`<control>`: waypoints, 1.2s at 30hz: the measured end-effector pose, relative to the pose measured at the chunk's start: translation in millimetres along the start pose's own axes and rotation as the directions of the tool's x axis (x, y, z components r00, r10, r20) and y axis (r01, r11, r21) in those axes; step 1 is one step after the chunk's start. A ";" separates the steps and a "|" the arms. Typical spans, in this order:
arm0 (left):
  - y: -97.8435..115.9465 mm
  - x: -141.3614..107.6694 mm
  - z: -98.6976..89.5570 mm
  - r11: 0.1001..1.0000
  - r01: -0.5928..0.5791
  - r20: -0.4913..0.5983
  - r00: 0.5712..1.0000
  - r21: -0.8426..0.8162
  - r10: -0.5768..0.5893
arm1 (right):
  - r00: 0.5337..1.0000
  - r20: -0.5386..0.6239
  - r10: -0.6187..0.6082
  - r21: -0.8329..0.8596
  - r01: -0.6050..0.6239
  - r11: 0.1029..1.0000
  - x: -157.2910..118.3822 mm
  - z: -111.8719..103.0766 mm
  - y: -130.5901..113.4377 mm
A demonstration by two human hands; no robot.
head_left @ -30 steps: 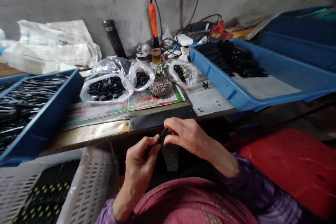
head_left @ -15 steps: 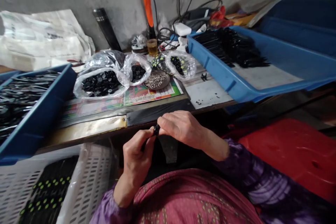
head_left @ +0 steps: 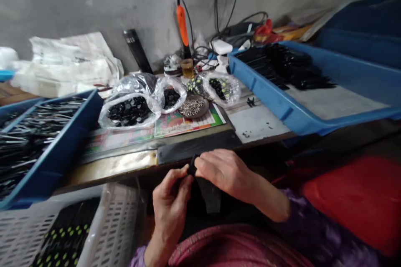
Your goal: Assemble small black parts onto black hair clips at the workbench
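Observation:
A small black part [head_left: 192,166] is pinched between my two hands, just below the table's front edge. My left hand [head_left: 171,200] grips its left side with thumb and forefinger. From the right, my right hand [head_left: 227,173] closes its fingers on the same part. Beyond them on the table lie an open plastic bag of black round pieces [head_left: 130,112], a smaller bag of black pieces [head_left: 171,98], a dish of small silvery pieces [head_left: 191,107] and a bag of black and yellow-green pieces [head_left: 219,88].
A blue tray of metal and black rods [head_left: 67,146] stands at the left, another blue tray [head_left: 291,112] with black items at the right. A white basket [head_left: 109,221] sits low left, a red surface [head_left: 354,196] at the right. An orange-handled tool [head_left: 182,25] stands behind.
The view has shifted, so the table and trays appear lower and farther right. Both hands still hold the small black part, which now looks more upright.

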State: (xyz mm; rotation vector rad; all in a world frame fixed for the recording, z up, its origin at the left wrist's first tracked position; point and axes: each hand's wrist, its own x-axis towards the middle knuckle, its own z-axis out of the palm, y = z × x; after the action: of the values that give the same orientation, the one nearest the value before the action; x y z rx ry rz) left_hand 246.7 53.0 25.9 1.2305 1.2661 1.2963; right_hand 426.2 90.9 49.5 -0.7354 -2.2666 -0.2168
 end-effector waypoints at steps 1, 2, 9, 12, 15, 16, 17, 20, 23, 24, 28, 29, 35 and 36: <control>1.0 -0.1 0.9 0.998 0.045 0.015 0.999 -0.050 -0.044 | 1.000 -0.010 0.027 0.035 -0.027 0.999 -1.4 1.1 -2.6; 2.1 0.0 1.8 0.992 0.086 0.035 0.996 -0.092 -0.083 | 0.999 -0.015 0.050 0.078 -0.049 0.996 -3.0 2.8 -5.3; 7.1 -2.4 6.2 0.939 0.222 0.054 0.975 -0.261 -0.216 | 0.983 -0.075 0.170 0.208 -0.151 0.966 -14.0 20.5 -19.8; 8.0 -4.1 7.1 0.930 0.241 0.050 0.970 -0.278 -0.236 | 0.975 -0.081 0.206 0.216 -0.184 0.959 -17.1 25.6 -21.5; 9.3 -4.5 7.5 0.927 0.239 0.049 0.971 -0.287 -0.235 | 0.966 -0.060 0.251 0.246 -0.229 0.942 -17.9 28.8 -21.9; 9.7 -4.5 7.5 0.926 0.238 0.046 0.971 -0.292 -0.235 | 0.962 -0.062 0.265 0.253 -0.242 0.937 -17.5 29.4 -22.1; 10.0 -4.5 7.4 0.925 0.237 0.044 0.971 -0.296 -0.235 | 0.957 -0.066 0.281 0.262 -0.255 0.931 -16.6 29.9 -22.4; 10.3 -4.9 6.3 0.924 0.239 0.044 0.971 -0.299 -0.237 | 0.945 -0.078 0.319 0.305 -0.282 0.910 -13.2 29.5 -22.7; 10.1 -4.9 2.8 0.935 0.235 0.067 0.972 -0.265 -0.226 | 0.943 -0.068 0.326 0.360 -0.282 0.889 -11.1 27.0 -20.4; 10.2 -4.6 0.9 0.943 0.229 0.081 0.973 -0.240 -0.216 | 0.943 -0.060 0.329 0.370 -0.285 0.884 -11.0 25.9 -19.0; 11.8 -2.9 -8.9 0.994 0.096 0.096 0.991 -0.060 -0.090 | 0.937 -0.039 0.346 0.352 -0.311 0.883 -10.3 21.2 -12.3; 12.2 -2.7 -11.2 0.999 0.050 0.094 0.994 -0.008 -0.049 | 0.939 -0.037 0.342 0.338 -0.311 0.889 -9.6 20.1 -10.9; 11.1 -4.0 -15.1 0.998 0.041 0.097 0.994 0.050 -0.046 | 0.952 -0.036 0.305 0.297 -0.281 0.913 -3.6 16.5 -7.2; 10.5 -4.4 -13.6 0.997 0.077 0.091 0.993 0.012 -0.078 | 0.951 -0.042 0.306 0.298 -0.280 0.913 -3.5 16.5 -8.0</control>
State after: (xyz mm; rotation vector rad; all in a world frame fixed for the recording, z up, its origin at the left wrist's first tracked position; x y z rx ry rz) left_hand 233.9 46.9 36.5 1.2209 1.2426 1.1665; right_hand 413.8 88.7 35.8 -0.8769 -2.0140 0.2186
